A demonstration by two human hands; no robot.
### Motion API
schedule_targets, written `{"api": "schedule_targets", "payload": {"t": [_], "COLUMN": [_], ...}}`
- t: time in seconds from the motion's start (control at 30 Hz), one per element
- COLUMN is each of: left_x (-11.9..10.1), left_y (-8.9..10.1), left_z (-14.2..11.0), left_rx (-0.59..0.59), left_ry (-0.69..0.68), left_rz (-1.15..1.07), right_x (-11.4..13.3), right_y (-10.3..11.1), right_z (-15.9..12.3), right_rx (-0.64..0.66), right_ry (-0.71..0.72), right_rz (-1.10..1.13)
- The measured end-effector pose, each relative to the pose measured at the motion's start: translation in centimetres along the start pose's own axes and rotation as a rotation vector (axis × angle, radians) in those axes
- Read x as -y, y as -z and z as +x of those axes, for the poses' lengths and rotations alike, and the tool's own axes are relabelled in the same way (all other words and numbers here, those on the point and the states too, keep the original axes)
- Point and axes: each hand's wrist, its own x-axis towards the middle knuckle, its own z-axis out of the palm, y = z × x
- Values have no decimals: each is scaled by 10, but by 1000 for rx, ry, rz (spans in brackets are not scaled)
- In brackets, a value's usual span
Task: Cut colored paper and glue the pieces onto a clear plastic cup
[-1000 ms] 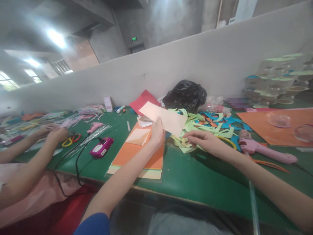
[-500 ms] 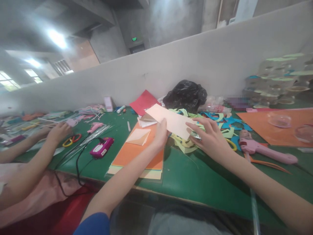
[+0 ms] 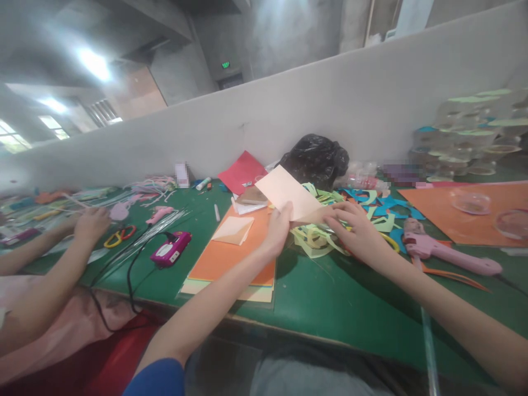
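Observation:
A pale peach sheet of paper (image 3: 287, 190) is held in the air between my two hands. My left hand (image 3: 281, 226) pinches its lower edge near the middle. At the paper's right end, my right hand (image 3: 345, 224) grips it, and that end looks bent and shaded. Below lies a stack of coloured paper (image 3: 235, 269) with an orange sheet on top. A smaller folded peach paper (image 3: 234, 230) rests on that stack. Behind my right hand are green and yellow paper scraps (image 3: 315, 245).
A pink glue gun (image 3: 449, 254) lies to the right, near an orange sheet (image 3: 462, 212). A black plastic bag (image 3: 315, 159) sits by the wall. On the left are a magenta power box (image 3: 171, 250), scissors (image 3: 119, 236) and another person's hands (image 3: 93, 223).
My right hand has come from beside the paper to grip its right end, which now bends. My left hand and the paper have shifted slightly right.

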Motion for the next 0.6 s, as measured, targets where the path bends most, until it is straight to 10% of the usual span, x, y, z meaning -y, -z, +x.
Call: {"api": "schedule_targets", "payload": {"t": [0.6], "left_x": [7], "left_y": [-1], "left_z": [-5], "left_rx": [158], "left_ry": [-19], "left_rz": [23], "right_x": [11], "right_y": [2], "right_z": [4], "right_rx": [45], "right_ry": [-420], "right_rz": [513]}}
